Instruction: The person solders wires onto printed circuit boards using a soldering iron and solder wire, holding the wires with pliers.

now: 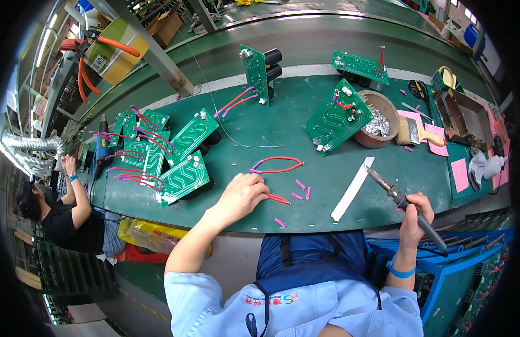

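Observation:
My left hand point(241, 196) rests low over the green bench, fingers closed on a red wire point(279, 199) whose end pokes out to the right. A soldering iron point(401, 199) is gripped in my right hand point(415, 219), its tip pointing up and left, by the upper end of a white strip point(351, 191). Just beyond my left hand lies a looped red wire point(298, 162) with purple sleeving at one end. Several short purple tubes point(308, 194) are scattered between the hand and the strip. Farther right, a green circuit board point(334, 119) leans against a round brown pot point(375, 142) of silvery shavings.
Several green boards with red wires point(184, 178) cluster at the left, beside a blue tool point(101, 151). Another board point(255, 76) stands upright at the back. A brush point(407, 131), scissors point(418, 90) and an open box point(462, 115) occupy the right. A co-worker point(69, 216) sits at far left.

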A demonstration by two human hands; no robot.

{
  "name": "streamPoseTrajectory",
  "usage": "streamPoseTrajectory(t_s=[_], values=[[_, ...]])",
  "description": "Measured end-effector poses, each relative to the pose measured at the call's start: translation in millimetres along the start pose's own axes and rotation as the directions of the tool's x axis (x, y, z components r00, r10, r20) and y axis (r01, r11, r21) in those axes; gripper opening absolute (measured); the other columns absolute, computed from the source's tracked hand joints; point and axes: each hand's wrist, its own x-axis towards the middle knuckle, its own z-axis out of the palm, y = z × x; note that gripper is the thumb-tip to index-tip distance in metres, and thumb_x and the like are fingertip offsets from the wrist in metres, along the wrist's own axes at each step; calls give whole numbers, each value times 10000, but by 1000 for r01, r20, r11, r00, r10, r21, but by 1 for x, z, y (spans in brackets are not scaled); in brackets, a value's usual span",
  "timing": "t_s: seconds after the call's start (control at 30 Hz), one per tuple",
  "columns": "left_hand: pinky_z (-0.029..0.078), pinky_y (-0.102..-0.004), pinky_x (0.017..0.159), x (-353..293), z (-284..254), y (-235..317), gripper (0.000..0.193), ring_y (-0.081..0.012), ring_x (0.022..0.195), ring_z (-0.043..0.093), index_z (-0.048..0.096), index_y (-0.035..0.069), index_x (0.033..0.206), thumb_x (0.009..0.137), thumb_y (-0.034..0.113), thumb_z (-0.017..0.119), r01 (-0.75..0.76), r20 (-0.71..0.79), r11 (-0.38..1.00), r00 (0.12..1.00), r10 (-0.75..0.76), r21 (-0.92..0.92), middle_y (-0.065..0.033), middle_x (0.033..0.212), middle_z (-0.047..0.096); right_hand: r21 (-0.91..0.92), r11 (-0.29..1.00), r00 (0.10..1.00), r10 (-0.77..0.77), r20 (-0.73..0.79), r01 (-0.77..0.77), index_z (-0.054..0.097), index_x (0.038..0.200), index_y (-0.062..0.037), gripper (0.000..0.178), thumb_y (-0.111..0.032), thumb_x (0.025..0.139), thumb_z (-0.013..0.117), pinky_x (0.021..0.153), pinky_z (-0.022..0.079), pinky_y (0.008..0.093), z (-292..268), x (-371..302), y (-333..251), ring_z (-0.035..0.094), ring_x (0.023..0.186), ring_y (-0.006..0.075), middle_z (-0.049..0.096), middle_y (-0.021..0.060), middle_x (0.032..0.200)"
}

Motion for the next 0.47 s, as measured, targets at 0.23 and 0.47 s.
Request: streamPoseTrajectory(t_s=[0.23, 0.47], values=[[364, -309, 644, 18, 18, -2, 70, -210, 705, 486, 564, 60, 726, 673, 91, 598, 54, -279, 994, 960, -24, 99, -48, 739, 497, 5, 1000, 1000, 11, 6, -11, 511, 827, 26, 187, -140, 743, 528, 499, 392, 202, 1, -1, 0, 489, 547, 121, 483, 80, 650], [361, -314, 650, 36, 27, 1, 71, -208, 705, 479, 570, 81, 721, 662, 85, 610, 68, -354, 985, 935, -7, 161, -52, 734, 485, 11, 1000, 1000, 15, 15, -15, 513, 842, 23, 207, -158, 745, 540, 504, 392, 204, 1, -1, 2, 495, 547, 123, 493, 90, 658]])
